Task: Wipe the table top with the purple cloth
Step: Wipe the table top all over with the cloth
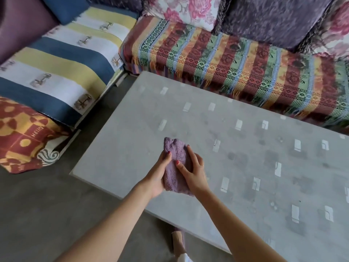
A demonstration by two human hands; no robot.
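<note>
- Purple cloth (176, 167) is bunched up between both hands, over the table (245, 148) near its left end, toward the front edge.
- Left hand (157, 178) cups it from below, thumb pinned on top.
- Right hand (194, 172) grips it from the other side, fingers spread across the fabric.
- Can't tell if the cloth actually touches the top.
- Sofa (226, 59) with a striped throw runs just past the far edge.

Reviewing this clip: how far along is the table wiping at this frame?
Done: the purple cloth is picked up and bunched. In hand: left hand and right hand both hold it over the table top, near its left end. Left: the wiping itself; dull smudges show across most of the surface.
</note>
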